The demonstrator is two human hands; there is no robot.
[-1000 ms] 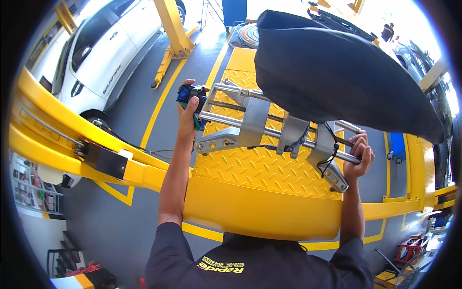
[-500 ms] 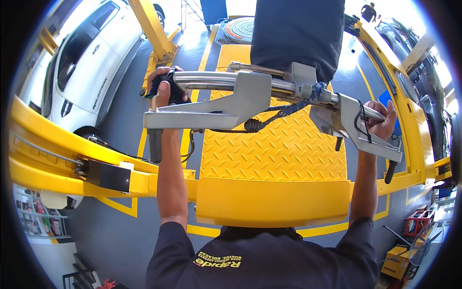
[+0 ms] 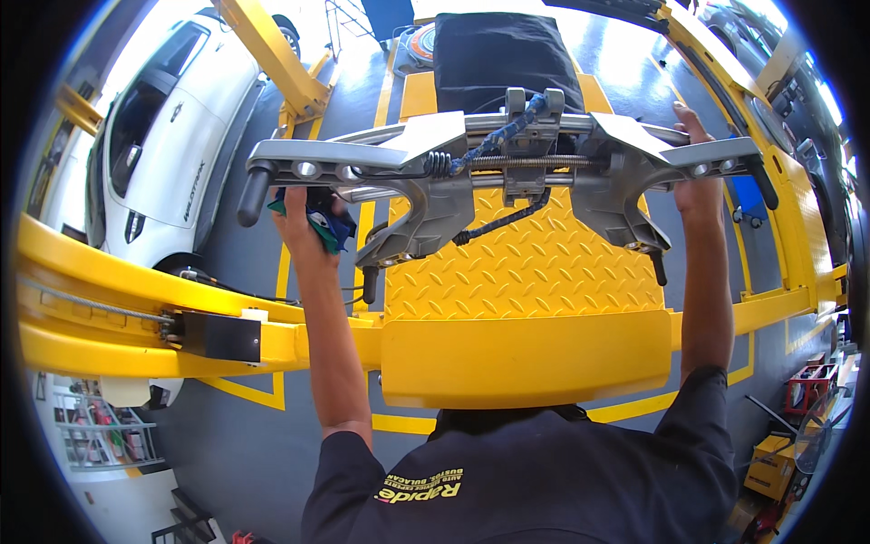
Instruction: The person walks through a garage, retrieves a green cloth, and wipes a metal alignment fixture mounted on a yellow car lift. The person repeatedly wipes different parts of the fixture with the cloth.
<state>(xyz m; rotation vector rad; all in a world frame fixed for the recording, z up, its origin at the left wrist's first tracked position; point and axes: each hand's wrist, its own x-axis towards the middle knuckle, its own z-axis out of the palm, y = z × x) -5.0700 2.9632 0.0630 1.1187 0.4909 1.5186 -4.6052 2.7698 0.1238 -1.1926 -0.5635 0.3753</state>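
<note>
A grey metal wheel clamp, with chrome rails, angled arms and black-tipped pins, is held up level between my two hands. My left hand is closed at its left end, partly hidden behind the arm. A crumpled blue-green cloth is also in that hand. My right hand grips the other end, its thumb up and its fingers mostly hidden by the metal. A dark, box-like covered panel stands just beyond the clamp's middle. A blue patterned cord is looped about the centre.
Under the clamp lies a yellow tread-plate platform. A yellow lift beam runs along the left. Past it stands a white vehicle. A yellow post rises at far left, and a yellow box sits at lower right.
The clamp has turned from slanted to level, its arms now facing me. The dark panel has tipped away and looks shorter. My right hand has moved up, my left slightly lower.
</note>
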